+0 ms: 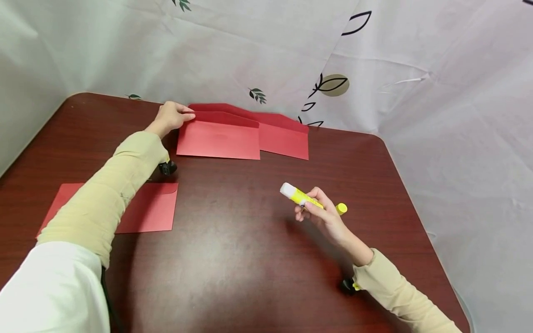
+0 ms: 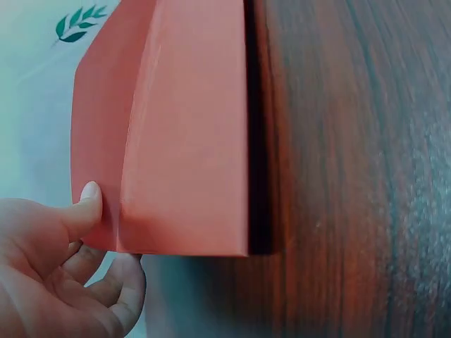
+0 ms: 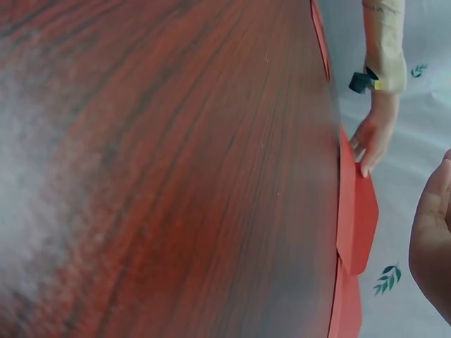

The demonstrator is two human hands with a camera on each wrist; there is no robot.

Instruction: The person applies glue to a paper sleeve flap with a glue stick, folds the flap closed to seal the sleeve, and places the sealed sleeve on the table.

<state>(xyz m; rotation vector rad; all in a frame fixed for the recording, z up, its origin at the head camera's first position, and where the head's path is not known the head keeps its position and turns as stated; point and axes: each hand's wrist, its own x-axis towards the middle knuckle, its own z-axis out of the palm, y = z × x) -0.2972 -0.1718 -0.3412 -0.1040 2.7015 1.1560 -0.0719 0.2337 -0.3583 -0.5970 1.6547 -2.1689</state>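
Observation:
At the back of the table, my left hand (image 1: 170,116) pinches the upper left corner of a red envelope (image 1: 220,140) between thumb and fingers. In the left wrist view the thumb lies on the raised flap (image 2: 99,134), with the fingers behind it. My right hand (image 1: 326,218) grips a yellow glue stick (image 1: 304,198) above the table, its white end pointing up and to the left. A small yellow cap (image 1: 341,209) shows just beyond the right hand. In the right wrist view only part of the right hand (image 3: 431,239) appears, at the right edge.
Behind the pinched envelope, another red envelope (image 1: 287,139) with its flap up extends to the right. A further red envelope (image 1: 151,208) lies at the left, partly hidden by my left forearm. A patterned white curtain (image 1: 208,55) hangs along the brown table's (image 1: 233,259) back edge.

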